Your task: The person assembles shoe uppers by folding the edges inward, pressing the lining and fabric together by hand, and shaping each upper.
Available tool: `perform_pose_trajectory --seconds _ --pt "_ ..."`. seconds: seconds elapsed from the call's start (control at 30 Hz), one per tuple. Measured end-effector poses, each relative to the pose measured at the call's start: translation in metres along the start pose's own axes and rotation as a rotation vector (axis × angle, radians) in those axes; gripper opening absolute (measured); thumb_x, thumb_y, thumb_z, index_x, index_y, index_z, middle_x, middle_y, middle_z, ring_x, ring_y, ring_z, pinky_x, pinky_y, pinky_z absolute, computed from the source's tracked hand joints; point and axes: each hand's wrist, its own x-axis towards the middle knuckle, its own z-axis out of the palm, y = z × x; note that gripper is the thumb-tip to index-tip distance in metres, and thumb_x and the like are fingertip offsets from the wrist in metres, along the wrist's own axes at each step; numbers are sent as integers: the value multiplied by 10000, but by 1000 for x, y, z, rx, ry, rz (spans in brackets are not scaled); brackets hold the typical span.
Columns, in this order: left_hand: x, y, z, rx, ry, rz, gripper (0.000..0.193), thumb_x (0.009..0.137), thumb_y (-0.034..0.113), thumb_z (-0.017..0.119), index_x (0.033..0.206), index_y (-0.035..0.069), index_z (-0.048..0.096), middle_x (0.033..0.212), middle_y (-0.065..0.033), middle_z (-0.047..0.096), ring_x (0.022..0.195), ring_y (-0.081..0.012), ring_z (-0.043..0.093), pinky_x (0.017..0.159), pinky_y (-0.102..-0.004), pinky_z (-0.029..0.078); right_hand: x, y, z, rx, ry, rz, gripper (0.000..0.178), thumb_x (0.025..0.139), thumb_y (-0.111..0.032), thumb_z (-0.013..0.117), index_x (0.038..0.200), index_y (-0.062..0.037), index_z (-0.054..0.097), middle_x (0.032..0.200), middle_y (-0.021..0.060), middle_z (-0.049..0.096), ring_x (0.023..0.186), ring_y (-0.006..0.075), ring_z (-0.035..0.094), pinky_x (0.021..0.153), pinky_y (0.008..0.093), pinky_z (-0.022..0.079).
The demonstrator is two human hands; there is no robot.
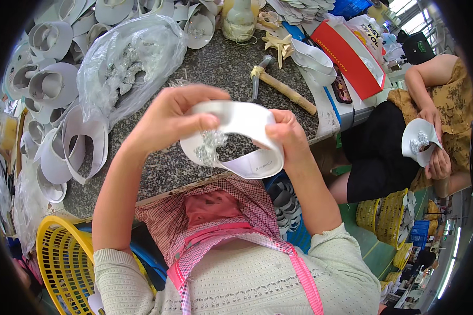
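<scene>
Between my two hands is a white shoe upper [247, 116], curved into a loop, with a cluster of silvery ornaments on its left part. My left hand [181, 116], slightly blurred, is closed on the upper's left top edge, thumb across the front. At the opposite end, my right hand [289, 134] pinches the upper with its thumb on top. The piece is held up above the near part of the stone worktop [136, 181]. A clear plastic bag [160, 44] of silvery ornaments lies beyond my left hand.
More white uppers [52, 84] are heaped at the left. A hammer [284, 90] lies on the worktop, near a red box lid [347, 58]. A yellow basket [63, 268] stands at lower left. On the right, a seated co-worker [431, 115] holds a similar upper.
</scene>
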Motion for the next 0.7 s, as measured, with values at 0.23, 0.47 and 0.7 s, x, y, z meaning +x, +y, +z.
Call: perform_pose_trajectory --seconds 0.23,0.47,0.7 --pt "17 -20 22 -201 341 -74 245 833 211 597 936 -10 584 759 -18 612 609 -55 557 548 -191 457 0 26 -6 432 111 -130 170 712 -133 573 819 -9 531 548 7 444 403 78 367 380 205 289" --pt "25 2 3 171 343 133 169 773 195 669 742 39 613 701 -5 623 585 -58 548 534 -194 422 -11 4 10 -103 266 -314 123 705 -81 586 783 14 588 613 5 519 477 92 453 457 199 350" --pt "4 -14 11 1139 96 348 332 597 -1 670 924 50 635 1068 -87 593 1136 -261 470 946 -447 339 -1 31 -52 -1750 155 -908 115 636 -140 625 746 -108 623 768 -20 530 859 180 496 779 335 308"
